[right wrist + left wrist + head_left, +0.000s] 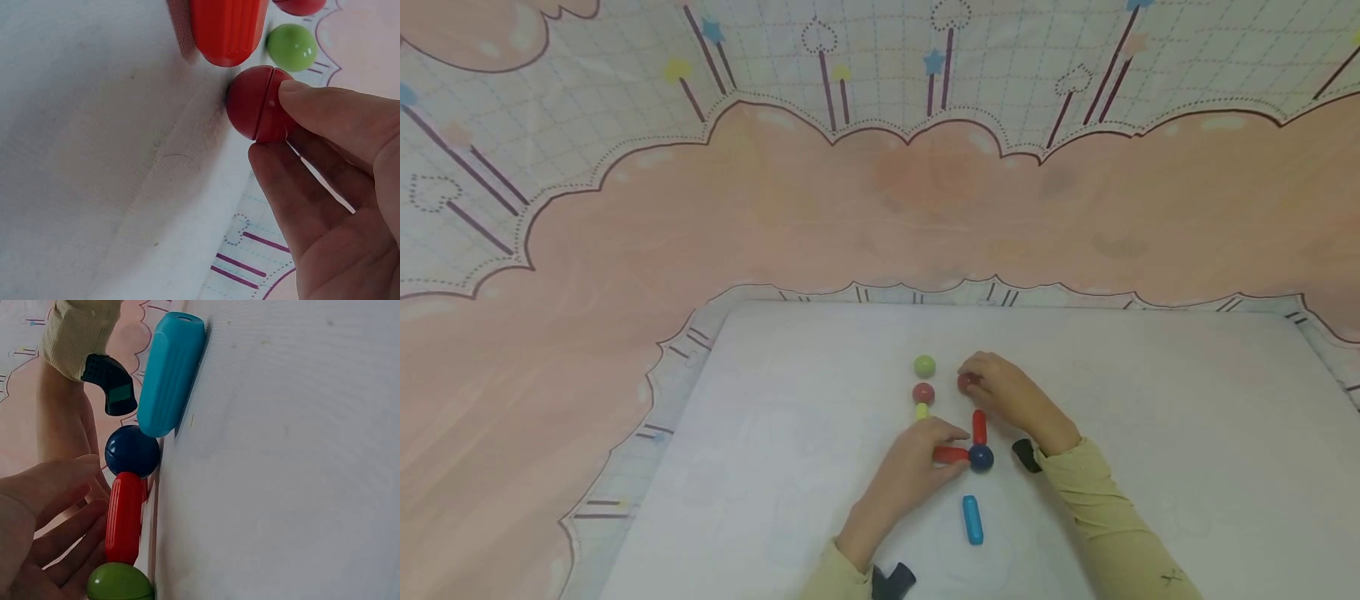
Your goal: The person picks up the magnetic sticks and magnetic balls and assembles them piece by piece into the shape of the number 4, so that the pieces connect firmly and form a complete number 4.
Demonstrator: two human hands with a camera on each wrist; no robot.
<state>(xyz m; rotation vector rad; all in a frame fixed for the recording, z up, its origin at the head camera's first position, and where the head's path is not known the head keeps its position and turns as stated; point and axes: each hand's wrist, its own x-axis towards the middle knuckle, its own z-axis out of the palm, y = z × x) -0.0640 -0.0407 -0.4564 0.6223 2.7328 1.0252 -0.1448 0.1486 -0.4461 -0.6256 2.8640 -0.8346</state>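
My right hand pinches a red ball between thumb and fingers, just off the far end of an upright-pointing red rod. That rod's near end meets a dark blue ball. A second red rod runs left from the blue ball to a green ball, which the left hand hides in the head view. Around this second rod my left hand is spread, index finger on its far side and thumb close by the blue ball.
Beyond the left hand, a yellow rod reaches another red ball. A loose light green ball lies farther back. Nearer the front is a blue rod. All lie on a white tabletop with a patterned cloth behind.
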